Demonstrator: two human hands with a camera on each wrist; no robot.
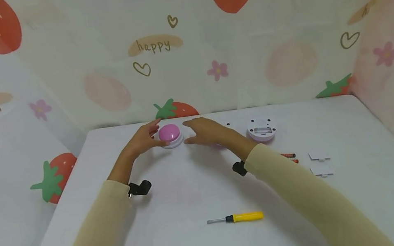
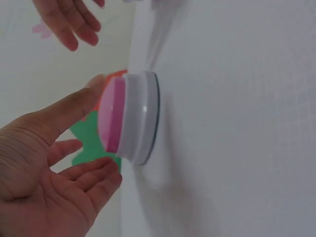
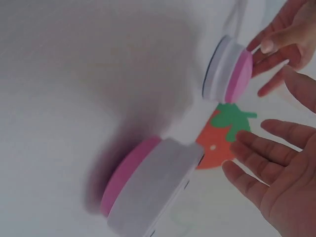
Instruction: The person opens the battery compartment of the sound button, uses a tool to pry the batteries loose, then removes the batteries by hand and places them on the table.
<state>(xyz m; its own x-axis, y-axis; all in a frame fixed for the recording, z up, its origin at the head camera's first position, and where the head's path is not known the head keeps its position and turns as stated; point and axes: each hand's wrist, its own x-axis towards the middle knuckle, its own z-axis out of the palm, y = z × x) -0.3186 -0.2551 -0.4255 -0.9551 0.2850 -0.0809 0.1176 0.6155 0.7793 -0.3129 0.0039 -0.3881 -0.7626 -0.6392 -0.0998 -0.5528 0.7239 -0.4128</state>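
A round push light (image 1: 169, 133) with a pink dome and white base stands dome up near the table's back edge. My left hand (image 1: 142, 139) is at its left side, thumb and fingers spread around it; in the left wrist view the thumb (image 2: 74, 108) lies close to the dome, and I cannot tell whether it touches. My right hand (image 1: 203, 131) hovers just right of the light, fingers apart, holding nothing. Below that hand, a second push light (image 3: 153, 190) lies dome down in the right wrist view, mostly hidden in the head view.
Another overturned push light (image 1: 261, 130) shows an uncovered battery compartment. Red batteries (image 1: 288, 155), partly behind the right sleeve, lie near two white covers (image 1: 319, 156). A yellow-handled screwdriver (image 1: 247, 216) lies in front. A patterned cloth wall (image 1: 196, 85) rises behind the table.
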